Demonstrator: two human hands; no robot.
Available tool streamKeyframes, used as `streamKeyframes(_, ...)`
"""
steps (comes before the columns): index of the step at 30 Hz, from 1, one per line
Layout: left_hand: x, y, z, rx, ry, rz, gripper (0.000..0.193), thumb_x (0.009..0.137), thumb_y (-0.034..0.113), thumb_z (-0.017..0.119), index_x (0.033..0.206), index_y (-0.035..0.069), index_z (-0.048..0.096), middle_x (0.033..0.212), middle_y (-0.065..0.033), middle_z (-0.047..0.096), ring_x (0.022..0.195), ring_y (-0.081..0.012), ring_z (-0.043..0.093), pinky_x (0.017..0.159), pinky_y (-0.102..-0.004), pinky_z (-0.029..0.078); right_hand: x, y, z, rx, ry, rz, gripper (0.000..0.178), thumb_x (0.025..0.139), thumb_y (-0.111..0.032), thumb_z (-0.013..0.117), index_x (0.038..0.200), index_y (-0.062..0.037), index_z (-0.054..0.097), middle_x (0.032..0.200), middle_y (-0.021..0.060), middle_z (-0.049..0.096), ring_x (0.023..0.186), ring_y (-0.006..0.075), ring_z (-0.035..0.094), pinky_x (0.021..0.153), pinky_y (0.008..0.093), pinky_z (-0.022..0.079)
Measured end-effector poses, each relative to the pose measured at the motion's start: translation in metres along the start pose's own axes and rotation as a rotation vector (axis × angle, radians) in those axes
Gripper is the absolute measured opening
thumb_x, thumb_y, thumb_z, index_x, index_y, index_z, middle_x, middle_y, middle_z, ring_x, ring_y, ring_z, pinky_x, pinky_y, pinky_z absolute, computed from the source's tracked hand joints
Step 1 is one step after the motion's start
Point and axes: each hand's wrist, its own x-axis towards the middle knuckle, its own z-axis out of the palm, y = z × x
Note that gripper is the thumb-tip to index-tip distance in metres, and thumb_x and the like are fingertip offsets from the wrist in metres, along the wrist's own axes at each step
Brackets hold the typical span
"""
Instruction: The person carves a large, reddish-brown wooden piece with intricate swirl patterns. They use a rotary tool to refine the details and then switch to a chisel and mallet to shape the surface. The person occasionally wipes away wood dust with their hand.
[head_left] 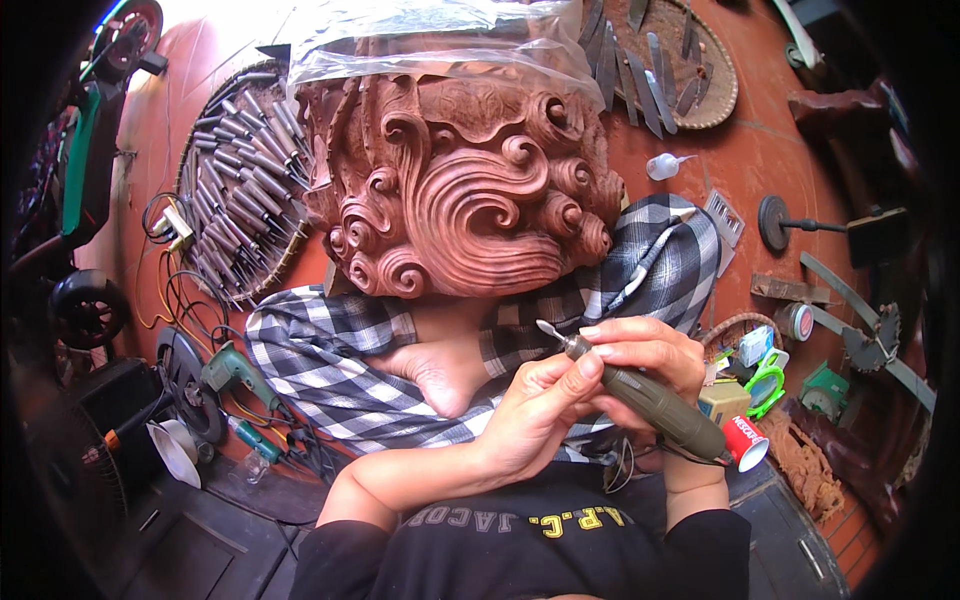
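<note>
An olive-green handheld rotary tool [665,408] lies slantwise above my lap, its metal burr [547,328] pointing up and left. My left hand [535,415] is closed at the tool's front end, thumb against the collar. My right hand [655,355] wraps the body from the right, with fingertips near the collar. Beyond my crossed legs stands a reddish-brown wood carving [470,200] with swirling cloud or wave relief. The burr is apart from the carving. Clear plastic sheeting [440,50] covers the carving's far part.
A basket of several chisels [245,185] is at left; another basket [715,95] holds flat blades. A green drill [235,375] and cords lie left. A small squeeze bottle [665,166], a red cup [745,443] and green-handled scissors or tape [768,382] are at right.
</note>
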Motion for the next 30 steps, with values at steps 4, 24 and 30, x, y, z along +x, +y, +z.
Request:
streamKeyframes(4,0.005,0.004,-0.012,0.050,-0.017,-0.033,0.035,0.100,0.030,0.056,0.109,-0.002,0.065,0.103,-0.0086,0.068,0.098,-0.0135,0.063,0.087,-0.0292,0.050,0.009,0.004,0.003,0.078,0.059,0.013,0.035,0.068,-0.006,0.082,0.099,-0.0017,0.068,0.100,0.0179,0.070,0.091,0.0299,0.071,0.078,0.0368,0.059)
streamKeyframes(24,0.011,0.030,0.001,0.060,-0.063,0.045,0.033,0.099,0.025,0.058,0.120,-0.001,0.059,0.116,-0.0076,0.062,0.108,-0.0128,0.057,0.096,-0.0311,0.045,0.045,0.004,0.029,0.072,0.199,0.075,0.032,0.070,-0.009,0.082,0.081,-0.0028,0.054,0.075,0.0107,0.064,0.075,0.0249,0.068,0.085,0.0549,0.056)
streamKeyframes(30,0.005,0.045,-0.008,0.046,-0.051,0.088,0.036,0.098,0.026,0.057,0.123,0.000,0.054,0.117,-0.0063,0.058,0.111,-0.0113,0.051,0.099,-0.0317,0.039,0.060,-0.001,0.048,-0.104,0.118,0.027,0.023,0.075,-0.001,0.077,0.087,-0.0008,0.056,0.080,0.0095,0.056,0.073,0.0181,0.061,0.092,0.0573,0.054)
